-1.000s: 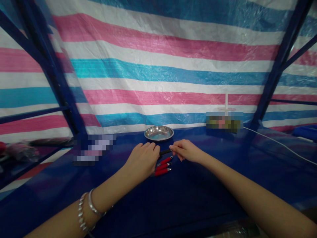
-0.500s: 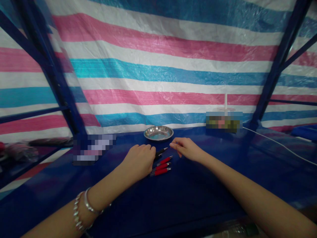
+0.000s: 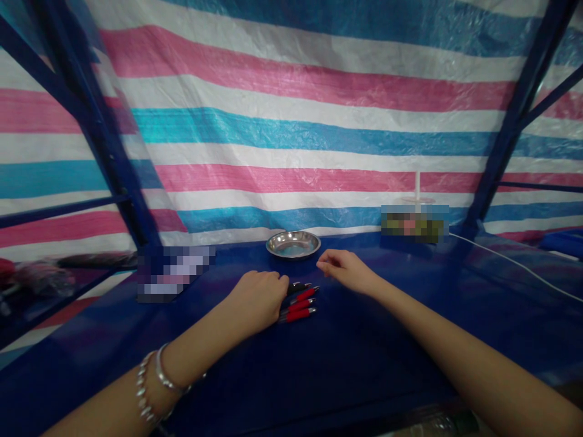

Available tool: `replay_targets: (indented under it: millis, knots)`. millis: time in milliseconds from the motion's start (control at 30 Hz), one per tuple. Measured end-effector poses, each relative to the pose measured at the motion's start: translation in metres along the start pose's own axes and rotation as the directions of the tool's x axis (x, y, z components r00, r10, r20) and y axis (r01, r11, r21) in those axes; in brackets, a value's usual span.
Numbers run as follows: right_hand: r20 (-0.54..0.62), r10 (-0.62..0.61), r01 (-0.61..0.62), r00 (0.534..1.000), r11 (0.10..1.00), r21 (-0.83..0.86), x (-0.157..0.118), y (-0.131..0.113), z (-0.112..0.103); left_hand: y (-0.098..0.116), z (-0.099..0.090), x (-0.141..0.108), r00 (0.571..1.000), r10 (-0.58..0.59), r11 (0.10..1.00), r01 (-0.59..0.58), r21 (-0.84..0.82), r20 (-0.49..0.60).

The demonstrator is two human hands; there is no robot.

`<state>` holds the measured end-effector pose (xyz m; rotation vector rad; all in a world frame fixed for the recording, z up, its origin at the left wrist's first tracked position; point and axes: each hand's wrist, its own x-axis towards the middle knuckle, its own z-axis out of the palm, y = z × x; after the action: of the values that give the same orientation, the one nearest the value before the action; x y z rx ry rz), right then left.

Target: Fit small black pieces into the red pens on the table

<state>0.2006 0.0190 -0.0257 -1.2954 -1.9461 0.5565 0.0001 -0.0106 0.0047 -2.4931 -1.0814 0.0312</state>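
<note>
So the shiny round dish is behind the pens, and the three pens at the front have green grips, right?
Not quite: the head view shows the three front pens have red grips, not green. The shiny round dish is behind the pens.

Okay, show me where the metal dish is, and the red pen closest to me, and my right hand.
Metal dish point(image 3: 294, 249): head view, on its bare inner floor.
Closest red pen point(image 3: 298, 315): head view, on its red section.
Right hand point(image 3: 350, 272): head view, on the back of it.
</note>
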Motion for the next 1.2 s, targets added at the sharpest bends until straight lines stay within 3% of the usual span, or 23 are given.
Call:
replay_targets:
  millis: [367, 633, 900, 1000, 1100, 1200]
  knots:
    - [0.137, 0.075, -0.109, 0.988, 0.958, 0.264, 0.001, 0.001, 0.008, -0.006, -0.003, -0.004, 0.993, -0.089, 0.996, 0.088, 0.021, 0.072]
    - [0.195, 0.097, -0.164, 0.976, 0.918, 0.361, -0.002, -0.008, 0.006, -0.013, -0.001, -0.006, 0.979, -0.13, 0.991, 0.129, 0.018, 0.159]
    - [0.215, 0.112, -0.192, 0.97, 0.896, 0.4, -0.003, -0.01, 0.005, -0.011, 0.005, -0.003, 0.982, -0.145, 0.989, 0.144, 0.016, 0.124]
    - [0.214, 0.114, -0.193, 0.97, 0.897, 0.397, -0.003, -0.011, 0.005, -0.007, -0.001, -0.002, 0.988, -0.134, 0.991, 0.134, 0.004, 0.075]
    - [0.202, 0.118, -0.188, 0.972, 0.906, 0.378, -0.003, -0.011, 0.004, -0.003, -0.011, -0.003, 0.998, -0.046, 0.995, 0.048, -0.086, 0.033]
    - [0.179, 0.124, -0.181, 0.976, 0.918, 0.354, -0.002, -0.01, 0.004, -0.002, -0.023, -0.007, 0.996, 0.019, 0.983, -0.003, -0.186, 0.084]
